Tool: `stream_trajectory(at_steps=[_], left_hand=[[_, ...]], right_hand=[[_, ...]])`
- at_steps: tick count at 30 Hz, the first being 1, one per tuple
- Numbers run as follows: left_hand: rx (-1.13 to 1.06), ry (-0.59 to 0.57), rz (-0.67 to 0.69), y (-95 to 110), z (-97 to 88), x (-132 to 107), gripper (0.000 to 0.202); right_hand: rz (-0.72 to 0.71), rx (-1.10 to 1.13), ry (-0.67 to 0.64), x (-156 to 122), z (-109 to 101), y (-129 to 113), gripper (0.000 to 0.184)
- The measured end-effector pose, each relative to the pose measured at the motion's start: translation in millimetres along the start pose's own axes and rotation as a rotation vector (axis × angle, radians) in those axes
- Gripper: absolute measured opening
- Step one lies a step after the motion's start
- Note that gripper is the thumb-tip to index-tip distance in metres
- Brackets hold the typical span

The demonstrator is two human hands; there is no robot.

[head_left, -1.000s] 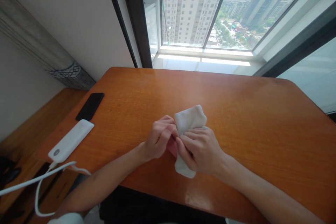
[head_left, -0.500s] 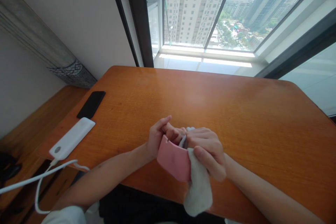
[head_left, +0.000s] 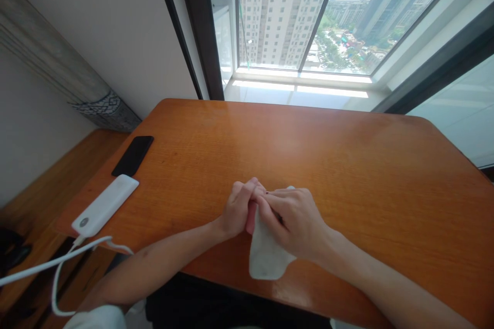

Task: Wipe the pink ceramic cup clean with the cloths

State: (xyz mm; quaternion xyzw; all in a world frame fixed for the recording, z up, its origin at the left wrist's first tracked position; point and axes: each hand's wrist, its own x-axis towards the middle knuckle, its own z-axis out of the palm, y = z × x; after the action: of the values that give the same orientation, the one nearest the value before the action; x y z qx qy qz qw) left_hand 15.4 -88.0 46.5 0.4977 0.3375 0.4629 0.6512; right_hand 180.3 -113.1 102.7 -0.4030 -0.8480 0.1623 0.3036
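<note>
Single head-worn view, close above wooden table (head_left: 347, 164), facing forward and down past left hand (head_left: 235, 211), right hand (head_left: 295, 223), toward window (head_left: 309, 20).

No readable text anywhere (round mark (head_left: 84, 222) on white power bank (head_left: 104, 205) too small).

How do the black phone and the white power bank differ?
The phone is black and glossy, the power bank matte white. The power bank looks thicker than the phone. A cable leaves the power bank; none shows at the phone. Both lie flat on the orange wooden table.
</note>
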Motion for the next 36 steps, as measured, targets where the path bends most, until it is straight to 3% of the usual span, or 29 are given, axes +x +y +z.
stream_trajectory(at_steps=[6,12,14,17,20,23,26,31,36], left_hand=[[-0.224,-0.157,-0.018,12.8,-5.5,5.6,0.073],[-0.412,-0.227,-0.159,7.1,-7.5,11.3,0.08],[-0.379,-0.251,-0.14,6.7,-10.4,13.8,0.079],[-0.2,-0.26,-0.059,11.8,-15.5,15.3,0.077],[0.112,-0.222,0.04,14.9,-14.5,10.7,0.073],[0.231,-0.08,0.003,8.5,-6.2,3.4,0.074],[0.046,-0.005,-0.119,1.4,-0.1,1.6,0.074],[-0.322,-0.108,-0.12,8.3,-4.3,9.8,0.079],[-0.414,-0.077,-0.193,9.8,-4.5,14.0,0.086]], right_hand=[[-0.219,0.359,0.148,2.6,-6.7,2.2,0.034],[-0.209,0.668,0.28,-0.9,9.9,19.4,0.04],[-0.268,0.609,0.272,-1.2,12.9,20.4,0.04],[-0.295,0.358,0.147,1.2,7.1,17.1,0.042],[-0.119,0.073,0.016,3.4,-0.8,12.7,0.046],[0.084,-0.103,-0.013,2.2,-1.0,7.8,0.051],[0.159,-0.044,0.006,0.0,2.0,0.1,0.05],[-0.042,0.243,0.162,1.1,-1.3,-8.0,0.041],[-0.181,0.561,0.365,-1.8,7.7,2.6,0.041]])
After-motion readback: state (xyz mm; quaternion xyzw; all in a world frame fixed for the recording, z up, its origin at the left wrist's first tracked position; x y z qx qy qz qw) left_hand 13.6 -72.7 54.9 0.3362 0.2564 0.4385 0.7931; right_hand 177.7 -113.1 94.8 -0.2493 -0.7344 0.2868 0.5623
